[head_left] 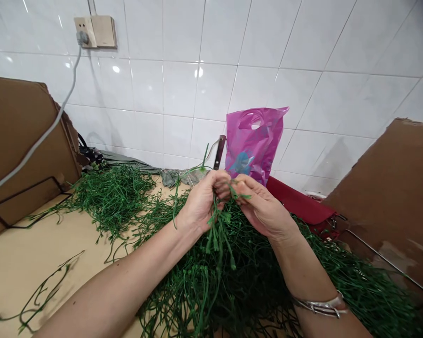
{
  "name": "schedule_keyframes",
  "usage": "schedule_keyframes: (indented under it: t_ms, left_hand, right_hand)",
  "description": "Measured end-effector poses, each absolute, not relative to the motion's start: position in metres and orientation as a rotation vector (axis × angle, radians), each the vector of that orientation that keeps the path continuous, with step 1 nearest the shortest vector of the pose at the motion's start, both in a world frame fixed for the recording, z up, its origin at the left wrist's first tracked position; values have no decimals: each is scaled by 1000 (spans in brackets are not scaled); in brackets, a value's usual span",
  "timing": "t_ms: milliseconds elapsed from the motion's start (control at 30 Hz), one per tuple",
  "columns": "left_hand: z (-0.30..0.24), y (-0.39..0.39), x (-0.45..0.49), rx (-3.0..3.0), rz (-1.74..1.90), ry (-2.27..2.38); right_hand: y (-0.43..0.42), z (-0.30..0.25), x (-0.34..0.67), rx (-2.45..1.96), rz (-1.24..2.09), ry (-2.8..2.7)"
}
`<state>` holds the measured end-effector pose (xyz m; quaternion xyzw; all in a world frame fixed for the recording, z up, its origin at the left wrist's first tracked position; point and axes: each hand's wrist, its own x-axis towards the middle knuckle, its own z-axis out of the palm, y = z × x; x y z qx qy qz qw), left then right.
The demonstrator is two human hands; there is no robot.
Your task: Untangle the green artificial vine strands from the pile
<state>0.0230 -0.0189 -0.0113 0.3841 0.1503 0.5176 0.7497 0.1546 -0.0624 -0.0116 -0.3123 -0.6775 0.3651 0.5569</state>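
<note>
Green plastic-looking stems (216,230) hang in a small bunch from my left hand (207,195), whose fingers are curled round them. One longer stem sticks up and droops over the left wrist. My right hand (262,206) meets the left at the fingertips, pinching the tip of a green stem (240,193) between thumb and forefinger. Both hands are raised above a large heap of similar green stems (193,291) on the table. Just where the fingers meet, detail is partly hidden and slightly blurred.
Another pile of stems (113,192) lies left, near a cardboard box (24,150) and a black wire frame (24,202). Loose stems (45,300) rest front left. A purple bag (254,136) leans on the tiled wall beside a red bag (303,204). Cardboard (395,188) stands right.
</note>
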Motion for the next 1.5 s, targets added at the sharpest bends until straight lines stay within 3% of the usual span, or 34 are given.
schedule_keyframes:
  t_ms: [133, 267, 400, 500, 567, 767, 1067, 1500]
  left_hand:
    - [-9, -5, 17, 748, 1253, 241]
    - [-9, 4, 6, 877, 1271, 301]
    - [-13, 10, -2, 1018, 1310, 559]
    - [-15, 11, -2, 1152, 1272, 598]
    - [-16, 8, 0, 1236, 1254, 580]
    - [-12, -7, 7, 1307, 1204, 520]
    - [-13, 2, 2, 1290, 1166, 489]
    - [-13, 0, -1, 1536, 1075, 409]
  right_hand:
    - [-80, 1, 142, -644, 921, -1768]
    - [-92, 15, 148, -933, 861, -1949]
    - [-92, 21, 181, -1409, 456, -1950]
    - [-93, 23, 192, -1496, 35, -1773]
    - [-95, 23, 184, -1467, -71, -1692]
    - [-82, 7, 143, -1430, 190, -1736]
    - [-73, 4, 158, -1408, 436, -1788]
    - [-68, 0, 153, -1410, 308, -1635]
